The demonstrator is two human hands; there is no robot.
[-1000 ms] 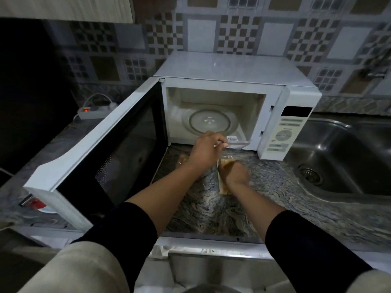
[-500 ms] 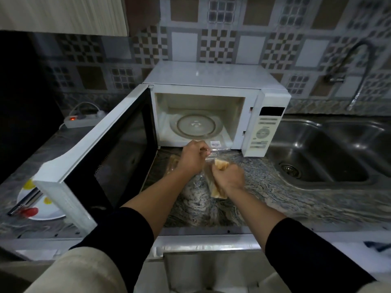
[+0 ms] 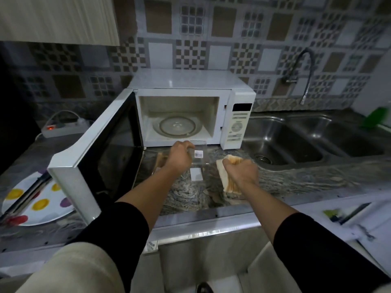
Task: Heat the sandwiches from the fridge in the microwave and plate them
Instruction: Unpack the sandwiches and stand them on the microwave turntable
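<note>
At the centre of the frame the left hand (image 3: 179, 158) pinches the top edge of a clear plastic wrapper (image 3: 197, 163), which carries a barcode sticker and a white label and lies on the granite surface (image 3: 190, 193) just in front of the microwave (image 3: 190, 106). Its grip is clenched on the plastic. Right of centre, the right hand (image 3: 241, 172) has its fingers curled round a sandwich (image 3: 229, 163), grasping it clear of the wrapper, above the surface near the sink edge. A second sandwich (image 3: 161, 160) shows partly behind the left hand, low on the surface by the microwave; whether it is wrapped cannot be told.

The microwave door (image 3: 99, 157) stands swung wide open toward the left of the frame, and the glass turntable (image 3: 176, 126) inside is bare. At the lower left a white plate with coloured dots (image 3: 40, 205) sits on the surface, with tongs (image 3: 25, 197) lying across it. A double steel sink (image 3: 313, 142) fills the right middle, under a curved tap (image 3: 304, 68) at the upper right. A power strip (image 3: 61, 129) with a lit red switch rests at the left, behind the door.
</note>
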